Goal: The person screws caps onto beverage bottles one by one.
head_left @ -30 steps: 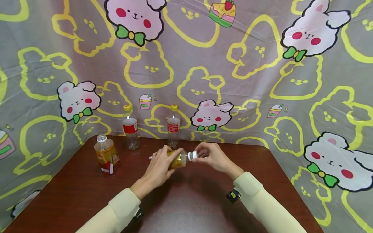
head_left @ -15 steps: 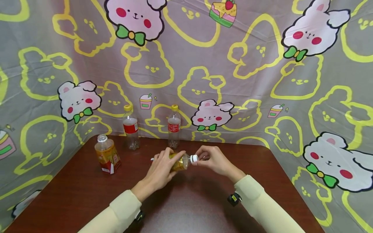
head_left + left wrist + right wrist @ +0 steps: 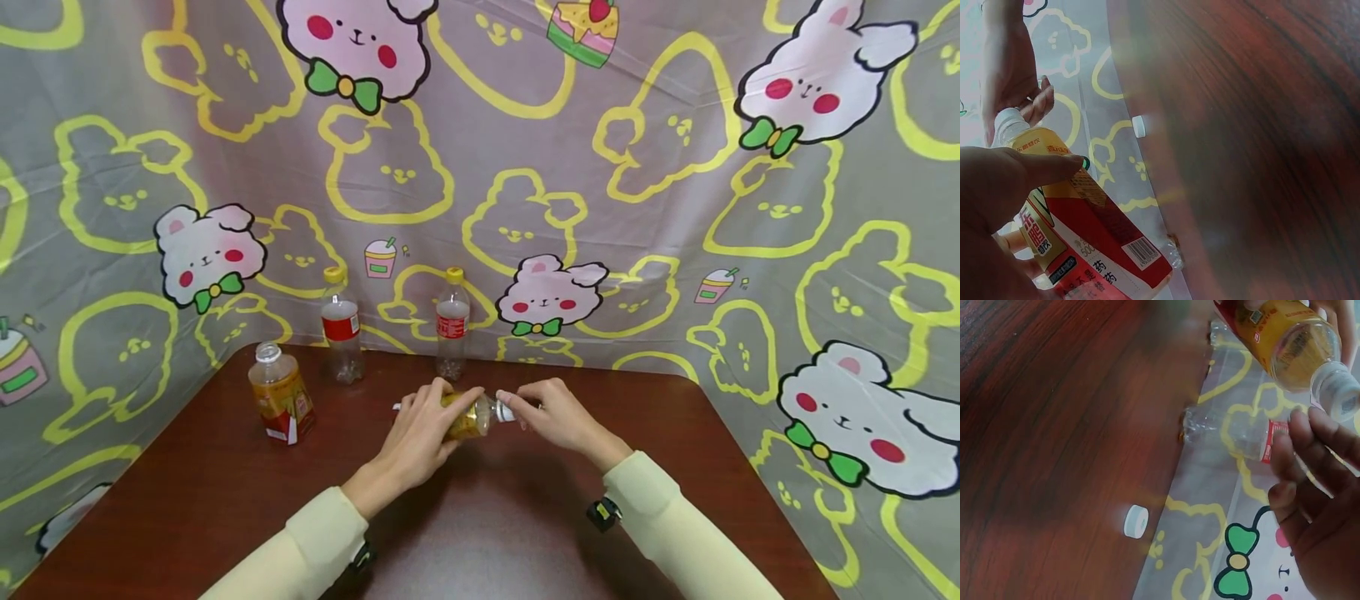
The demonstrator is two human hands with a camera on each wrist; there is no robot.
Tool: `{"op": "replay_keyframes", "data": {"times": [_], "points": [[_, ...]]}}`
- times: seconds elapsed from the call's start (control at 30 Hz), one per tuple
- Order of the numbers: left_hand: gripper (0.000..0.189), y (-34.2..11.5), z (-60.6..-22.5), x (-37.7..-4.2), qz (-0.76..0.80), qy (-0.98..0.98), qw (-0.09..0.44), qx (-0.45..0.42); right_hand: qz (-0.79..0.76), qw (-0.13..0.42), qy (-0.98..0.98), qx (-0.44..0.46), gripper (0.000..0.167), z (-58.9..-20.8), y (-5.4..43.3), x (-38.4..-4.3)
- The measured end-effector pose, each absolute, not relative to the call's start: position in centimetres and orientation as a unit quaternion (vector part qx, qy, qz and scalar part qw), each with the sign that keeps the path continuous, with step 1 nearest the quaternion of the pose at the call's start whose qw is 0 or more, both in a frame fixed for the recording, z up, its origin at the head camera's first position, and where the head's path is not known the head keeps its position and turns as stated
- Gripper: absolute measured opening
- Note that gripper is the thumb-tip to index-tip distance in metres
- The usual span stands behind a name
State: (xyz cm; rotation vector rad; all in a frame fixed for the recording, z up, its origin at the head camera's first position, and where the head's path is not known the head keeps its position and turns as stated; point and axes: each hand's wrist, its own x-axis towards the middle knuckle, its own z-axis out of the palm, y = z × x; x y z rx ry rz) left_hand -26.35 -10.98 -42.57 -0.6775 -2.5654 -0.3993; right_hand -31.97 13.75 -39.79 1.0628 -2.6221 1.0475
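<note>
A: What does each hand do?
B: The left hand [image 3: 422, 423] is clamped round the body of the bottle [image 3: 467, 422]. The right hand [image 3: 561, 418] is at the other end, its fingers and thumb together on the white cap [image 3: 506, 411]. How strong this pinch is, I cannot tell.

A: And how does the bottle lie?
B: It is between the two hands, above or on the table [image 3: 525, 517]; I am not sure which. Its long axis goes sideways, base to the left, neck to the right. So the neck points directly at the right hand, which is the nearer one to the cap.

A: What is farther?
B: A loose cap [image 3: 1135, 522] lies on the table, seen in the wrist views. A second bottle [image 3: 282, 400] stands upright at left. Behind, near the cloth [image 3: 660, 208], stand two clear bottles [image 3: 453, 329], well apart.
</note>
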Motion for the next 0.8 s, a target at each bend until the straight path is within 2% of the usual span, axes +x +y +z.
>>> {"op": "replay_keyframes", "data": {"times": [0.1,0.17,0.23,0.37,0.53,0.8], "points": [[0.086,-11.1,-42.6,-26.4,-0.144,-0.929,0.23,-0.25,0.322,0.053,-0.885,0.332,0.064,-39.5,13.8,-31.8],[0.085,-11.2,-42.7,-26.4,-0.142,-0.928,0.235,-0.251,0.316,0.053,-0.89,0.324,0.066,-39.3,14.1,-31.7],[0.085,-11.4,-42.7,-26.5,-0.14,-0.928,0.24,-0.25,0.322,0.053,-0.886,0.329,0.058,-38.9,14.4,-31.6],[0.085,-11.8,-42.9,-26.7,-0.137,-0.928,0.246,-0.246,0.338,0.043,-0.862,0.375,0.02,-38.6,15.1,-31.5],[0.084,-11.9,-42.8,-26.8,-0.136,-0.931,0.239,-0.241,0.333,0.027,-0.843,0.422,0.045,-38.8,15.0,-31.5],[0.084,-11.8,-42.8,-26.8,-0.142,-0.931,0.231,-0.244,0.341,0.047,-0.841,0.417,0.033,-39.2,14.7,-31.2]]}}
